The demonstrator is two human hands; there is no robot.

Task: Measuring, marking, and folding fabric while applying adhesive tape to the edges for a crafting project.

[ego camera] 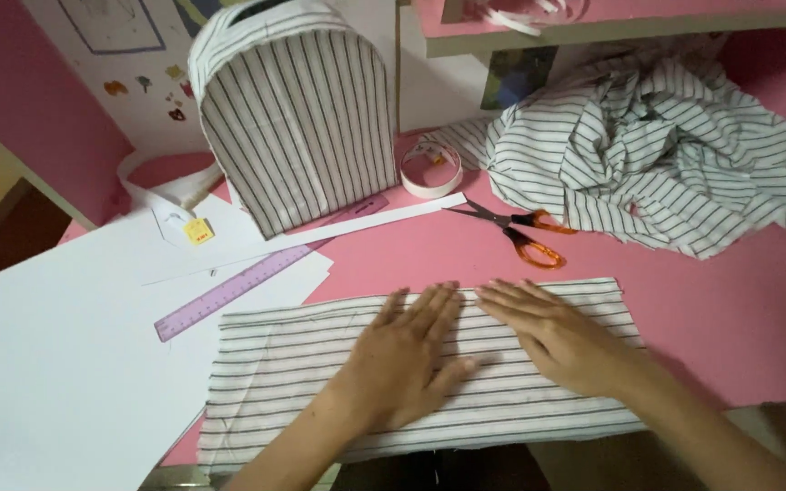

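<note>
Both hands (pixel 479 350) flat on striped cloth (pixel 275 364)

Near edge: both hands, the left hand (pixel 408 356) and right hand (pixel 552 334), are lying flat on the striped cloth strip (pixel 293 373), taking up the front.
Middle: bare pink table (pixel 720 309) is lying open to the right.
Behind: scissors (pixel 520 232), tape roll (pixel 430 169) and striped box (pixel 297 118) are blocking the way.
Right rear: crumpled cloth (pixel 657 155) is filling the corner.
Left: paper sheets (pixel 65 364) and ruler (pixel 238 289) are covering the surface.

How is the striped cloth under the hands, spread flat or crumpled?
Spread flat: the striped cloth lies smooth under the left hand and right hand.
</note>
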